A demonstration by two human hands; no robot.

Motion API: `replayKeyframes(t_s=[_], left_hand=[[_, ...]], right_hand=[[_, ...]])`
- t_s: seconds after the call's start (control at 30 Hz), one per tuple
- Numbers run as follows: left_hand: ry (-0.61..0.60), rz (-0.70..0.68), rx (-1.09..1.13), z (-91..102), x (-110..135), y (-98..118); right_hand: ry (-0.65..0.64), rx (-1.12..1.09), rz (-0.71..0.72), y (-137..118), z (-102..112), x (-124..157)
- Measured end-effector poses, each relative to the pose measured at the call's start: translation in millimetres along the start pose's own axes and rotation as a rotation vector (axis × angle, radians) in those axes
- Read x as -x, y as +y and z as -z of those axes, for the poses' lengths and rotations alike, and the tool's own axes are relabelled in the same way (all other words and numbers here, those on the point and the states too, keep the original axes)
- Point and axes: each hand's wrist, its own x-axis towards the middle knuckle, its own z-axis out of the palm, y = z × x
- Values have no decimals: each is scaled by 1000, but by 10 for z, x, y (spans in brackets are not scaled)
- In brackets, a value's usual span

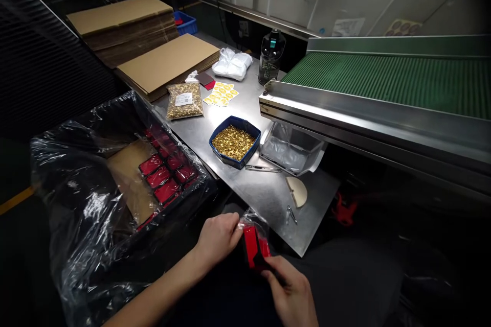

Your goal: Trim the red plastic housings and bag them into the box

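Note:
Just below the near table edge, my left hand [218, 237] is closed, its thumb and fingers gripping a clear plastic bag [260, 220]. My right hand [290, 290] pinches the lower end of a flat red-and-black piece [251, 246], whose exact kind I cannot make out. The upper part of this piece lies in or against the clear plastic. To the left, a carton lined with clear plastic [82, 204] holds several similar red-and-black pieces [158, 176] in rows beside a cardboard sheet [132, 181].
On the metal table [249, 191] are a blue tray [241, 164] of gold-coloured small parts, a bag of similar parts [184, 107], round yellow stickers [221, 93], tweezers [264, 168] and nail clippers [291, 214]. Cardboard stacks [169, 64] stand behind; a green conveyor [395, 79] runs right.

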Motion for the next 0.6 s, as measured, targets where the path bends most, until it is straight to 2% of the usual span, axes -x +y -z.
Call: replayKeyframes(t_s=[0.07, 0.13, 0.27, 0.4, 0.5, 0.6], left_hand=[[14, 7, -59, 2, 30, 13], [4, -28, -85, 23, 63, 32], [-6, -127, -97, 71, 121, 110], [43, -215, -140, 12, 104, 185], [42, -365, -153, -55, 63, 225], [-4, -540, -143, -51, 54, 248]], right_hand=[[79, -41, -10, 34, 4, 11], [94, -58, -24, 41, 6, 7], [-33, 34, 21, -45, 12, -24], [-169, 215, 115, -173, 32, -64], [-188, 263, 96, -205, 52, -93], [-80, 196, -24, -186, 78, -107]])
